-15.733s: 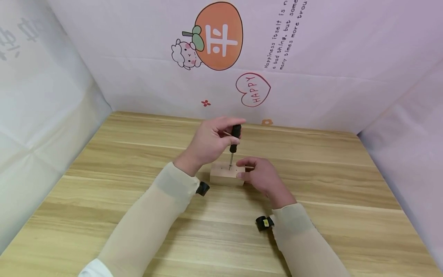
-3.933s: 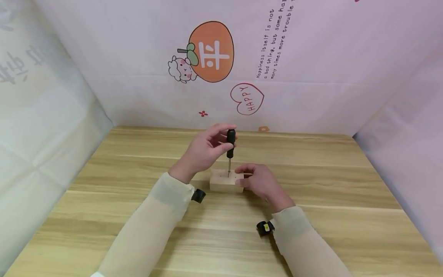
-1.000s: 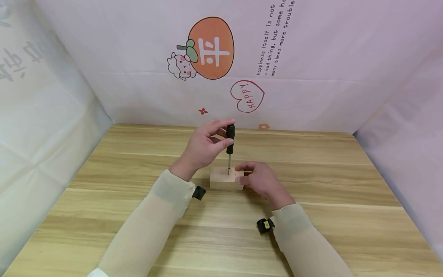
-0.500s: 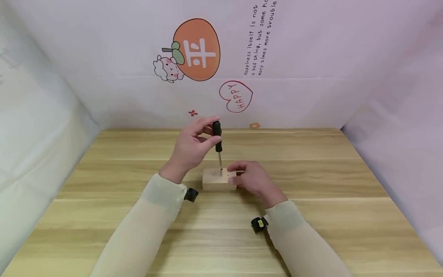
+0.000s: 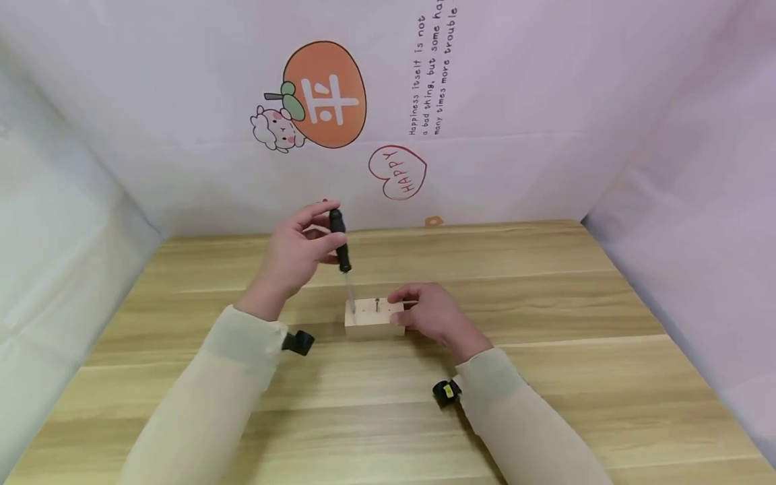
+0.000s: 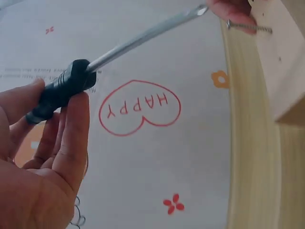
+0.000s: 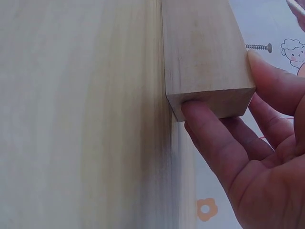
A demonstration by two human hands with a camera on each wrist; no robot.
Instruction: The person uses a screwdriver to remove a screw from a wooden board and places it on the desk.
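Note:
In the head view my left hand point(image 5: 294, 254) holds a black-handled screwdriver point(image 5: 339, 236) between thumb and fingers, shaft slanting down toward the left end of a pale wooden block point(image 5: 374, 331). A screw point(image 5: 377, 305) stands upright from the block's top, much of its thread exposed. The left wrist view shows the screwdriver's tip point(image 6: 202, 10) apart from the screw point(image 6: 248, 27). My right hand point(image 5: 433, 313) grips the block's right end; in the right wrist view one finger presses the end face of the block point(image 7: 207, 52) and the thumb lies near the screw point(image 7: 259, 47).
The block rests on a wood-grain table point(image 5: 388, 417). A white printed cloth point(image 5: 515, 135) hangs behind the table, with more white cloth at both sides. Small holes show in the block's top on either side of the screw. A black wrist camera point(image 5: 298, 342) sits at my left cuff.
My left hand has lifted the screwdriver off the screw head and moved left with it; the shaft now tilts. The right hand keeps its grip on the block. The head view has shifted slightly.

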